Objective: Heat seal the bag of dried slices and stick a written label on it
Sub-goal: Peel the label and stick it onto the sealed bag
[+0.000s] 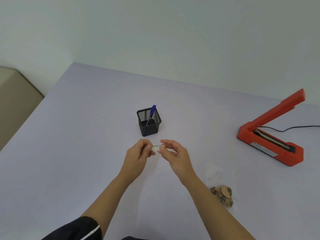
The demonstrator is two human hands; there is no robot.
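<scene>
A small white label [157, 147] with dark writing is held above the table between both hands. My left hand [138, 153] pinches its left end and my right hand [174, 153] pinches its right end. The clear bag of brown dried slices [222, 194] lies flat on the table to the right of my right forearm, with the slices bunched at its near end. The orange heat sealer [270, 139] stands at the far right with its arm raised.
A black mesh pen holder [149, 122] with a blue pen [152, 112] stands just beyond my hands. The sealer's black cable [294, 128] runs off to the right. A beige seat [15, 101] sits past the table's left edge.
</scene>
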